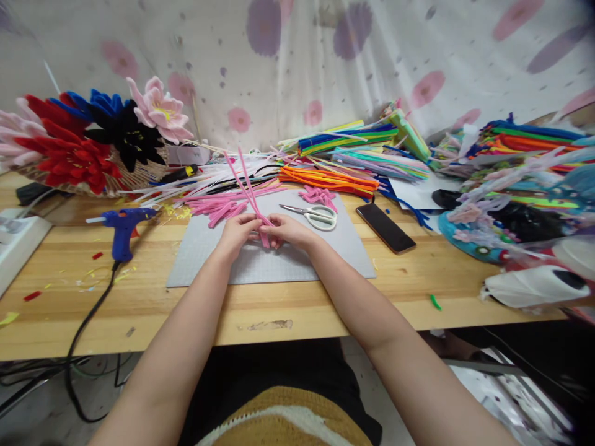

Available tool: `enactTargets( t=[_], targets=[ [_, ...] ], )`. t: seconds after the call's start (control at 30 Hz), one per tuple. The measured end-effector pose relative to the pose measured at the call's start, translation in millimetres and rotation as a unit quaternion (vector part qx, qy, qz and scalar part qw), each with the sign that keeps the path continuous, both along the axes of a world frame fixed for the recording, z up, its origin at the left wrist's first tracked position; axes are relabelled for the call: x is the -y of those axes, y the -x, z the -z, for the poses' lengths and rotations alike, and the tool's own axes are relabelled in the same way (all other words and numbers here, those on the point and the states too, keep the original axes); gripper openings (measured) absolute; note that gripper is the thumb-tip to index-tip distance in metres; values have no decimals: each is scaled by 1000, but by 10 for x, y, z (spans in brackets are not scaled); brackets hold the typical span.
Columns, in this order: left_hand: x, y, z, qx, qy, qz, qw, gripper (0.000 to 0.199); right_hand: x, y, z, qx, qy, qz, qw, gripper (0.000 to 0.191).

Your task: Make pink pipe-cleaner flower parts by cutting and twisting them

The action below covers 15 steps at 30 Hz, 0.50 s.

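Over the grey cutting mat (pixel 199 260), my left hand (pixel 238 234) and my right hand (pixel 289 230) meet with fingers closed on pink pipe cleaners (pixel 247 189). Two long ends cross and stick up beyond the fingers, while a short folded part hangs below. The exact grip of the fingertips is partly hidden. Just past my left hand lies a heap of pink pipe cleaners (pixel 223 207). To the right of my right hand are scissors with white handles (pixel 320 218), and behind them a small pile of bent pink pieces (pixel 318 196).
A blue glue gun (pixel 123 229) stands left, its cord running off the front edge. A phone (pixel 385 228) lies right of the mat. Orange pipe cleaners (pixel 330 179) and other coloured bundles line the back. Fuzzy flowers (pixel 74 155) stand back left; a white-wrapped roll (pixel 534 286) lies right.
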<state>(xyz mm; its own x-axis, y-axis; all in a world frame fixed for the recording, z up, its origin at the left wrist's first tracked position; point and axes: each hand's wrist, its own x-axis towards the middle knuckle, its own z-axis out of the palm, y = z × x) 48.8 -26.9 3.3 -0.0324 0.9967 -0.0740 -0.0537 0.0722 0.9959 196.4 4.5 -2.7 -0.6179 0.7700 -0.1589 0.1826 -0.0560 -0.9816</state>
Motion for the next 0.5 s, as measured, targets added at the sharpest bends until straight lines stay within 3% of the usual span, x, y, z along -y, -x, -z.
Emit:
enactTargets(
  t=[0.17, 0.33, 0.5],
  targets=[
    [-50, 20, 41, -37, -27, -27, 999, 23, -46, -8, -15, 35, -107, 20, 993, 28],
    [-45, 22, 22, -53, -55, -10, 997, 23, -61, -49, -37, -26, -48, 23, 998, 22],
    [-15, 5, -7, 12, -2, 8, 1000, 26, -52, -83, -55, -32, -34, -17, 999, 10]
  ],
)
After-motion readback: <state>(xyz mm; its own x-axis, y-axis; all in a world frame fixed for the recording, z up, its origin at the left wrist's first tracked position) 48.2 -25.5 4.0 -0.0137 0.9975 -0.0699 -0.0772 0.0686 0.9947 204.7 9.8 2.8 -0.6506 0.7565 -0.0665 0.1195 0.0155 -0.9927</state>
